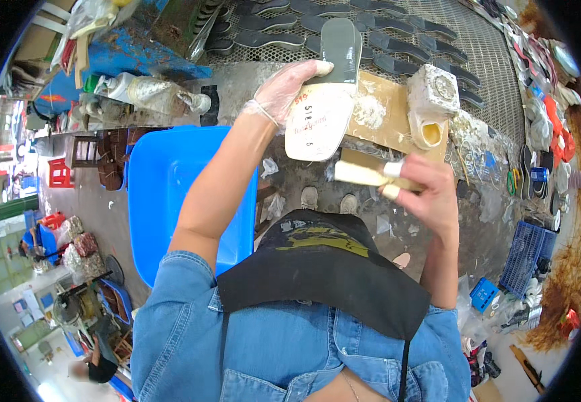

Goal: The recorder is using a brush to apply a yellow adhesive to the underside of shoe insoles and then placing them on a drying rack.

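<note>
Denim shirt (190,348) and black apron (324,275) fill the near edge, the blue tub (163,181) at my left. Beyond, my gloved left hand (284,90) clamps a shoe sole (324,100) upright over the glue-crusted bench (398,107). My right hand (431,194) pinches a brush (364,175) just below the sole's pale face, which looks unglued. Many dark soles (384,40) wait on the far mesh rack (485,60).
</note>
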`<state>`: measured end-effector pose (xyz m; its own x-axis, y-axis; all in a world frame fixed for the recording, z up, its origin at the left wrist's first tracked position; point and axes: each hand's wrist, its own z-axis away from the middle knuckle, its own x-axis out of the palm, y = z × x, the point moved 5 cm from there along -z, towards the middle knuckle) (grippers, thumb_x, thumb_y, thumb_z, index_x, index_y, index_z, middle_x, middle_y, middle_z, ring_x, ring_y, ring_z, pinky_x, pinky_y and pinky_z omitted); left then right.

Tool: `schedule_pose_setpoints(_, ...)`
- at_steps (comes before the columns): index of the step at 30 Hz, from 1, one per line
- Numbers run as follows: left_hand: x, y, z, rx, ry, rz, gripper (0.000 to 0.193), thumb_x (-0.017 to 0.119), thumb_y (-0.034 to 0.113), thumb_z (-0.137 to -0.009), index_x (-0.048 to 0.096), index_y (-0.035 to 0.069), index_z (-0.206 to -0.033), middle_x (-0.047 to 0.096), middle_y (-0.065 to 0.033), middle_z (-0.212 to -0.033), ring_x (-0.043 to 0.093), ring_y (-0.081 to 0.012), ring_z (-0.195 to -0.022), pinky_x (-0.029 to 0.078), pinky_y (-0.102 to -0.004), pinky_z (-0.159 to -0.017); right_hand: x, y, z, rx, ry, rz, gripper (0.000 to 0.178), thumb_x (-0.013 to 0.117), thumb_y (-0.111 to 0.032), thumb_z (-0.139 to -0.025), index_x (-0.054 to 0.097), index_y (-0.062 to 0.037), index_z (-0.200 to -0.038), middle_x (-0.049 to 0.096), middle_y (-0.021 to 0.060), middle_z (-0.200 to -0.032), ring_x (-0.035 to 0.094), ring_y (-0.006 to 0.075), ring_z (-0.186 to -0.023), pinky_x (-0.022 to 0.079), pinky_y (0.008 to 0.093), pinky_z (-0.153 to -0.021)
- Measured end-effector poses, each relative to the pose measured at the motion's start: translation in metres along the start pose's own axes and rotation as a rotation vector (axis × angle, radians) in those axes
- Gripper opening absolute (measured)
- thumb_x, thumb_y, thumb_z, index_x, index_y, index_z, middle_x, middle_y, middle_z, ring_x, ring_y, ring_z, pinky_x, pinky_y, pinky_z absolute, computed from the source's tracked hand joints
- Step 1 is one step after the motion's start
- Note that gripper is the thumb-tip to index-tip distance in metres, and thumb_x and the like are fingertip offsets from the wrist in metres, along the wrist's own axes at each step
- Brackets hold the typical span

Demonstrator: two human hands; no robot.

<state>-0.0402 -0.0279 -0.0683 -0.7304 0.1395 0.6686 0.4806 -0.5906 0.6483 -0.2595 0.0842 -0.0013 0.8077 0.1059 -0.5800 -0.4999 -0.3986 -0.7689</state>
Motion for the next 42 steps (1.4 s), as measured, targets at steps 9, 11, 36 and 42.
schedule_pose_setpoints(9, -0.001, 0.018, -0.006, 0.234, -0.033, 0.064, 0.034, 0.062, 0.012, -0.086, 0.053, -0.003, -0.116, 0.066, -0.0151, -0.102, 0.068, -0.0237, -0.088, 0.059, -0.0372, -0.078, 0.002, 0.016, 0.019, 0.092, -0.124, -0.197, 0.023, 0.075, -0.009, -0.073, 0.071, -0.0002, -0.094, 0.062, 0.0026, -0.074, 0.057, 0.0096, -0.065, 0.044, 0.0258, -0.057)
schedule_pose_setpoints(11, 0.009, 0.031, 0.013, 0.547, -0.015, -0.19, 0.049, 0.068, 0.003, -0.08, 0.045, -0.006, -0.122, 0.058, -0.0175, -0.114, 0.062, -0.0244, -0.102, 0.055, -0.0381, -0.088, -0.013, 0.046, 0.028, 0.349, 0.191, -0.402, 0.023, 0.071, -0.012, -0.082, 0.069, 0.0016, -0.1, 0.066, -0.0022, -0.085, 0.056, 0.0035, -0.075, 0.043, 0.0217, -0.061)
schedule_pose_setpoints(36, -0.04, -0.046, 0.026, -0.093, -0.043, -0.368, 0.062, 0.068, 0.039, -0.084, 0.048, 0.005, -0.132, 0.06, -0.0109, -0.12, 0.059, -0.0227, -0.107, 0.05, -0.0422, -0.088, 0.058, 0.093, -0.068, 0.672, 0.063, -0.728, 0.04, 0.08, -0.018, -0.073, 0.065, -0.0009, -0.106, 0.054, -0.007, -0.07, 0.037, 0.0005, -0.051, 0.023, 0.0198, -0.044)
schedule_pose_setpoints(42, -0.001, -0.031, -0.002, 0.026, -0.014, -0.565, 0.04, 0.067, 0.025, -0.082, 0.059, 0.002, -0.114, 0.066, -0.0057, -0.099, 0.063, -0.0135, -0.08, 0.052, -0.0292, -0.063, -0.001, 0.128, -0.044, 0.411, 0.535, -0.321, 0.034, 0.072, -0.014, -0.079, 0.067, -0.0002, -0.11, 0.065, 0.0002, -0.08, 0.054, 0.006, -0.064, 0.043, 0.0228, -0.056)
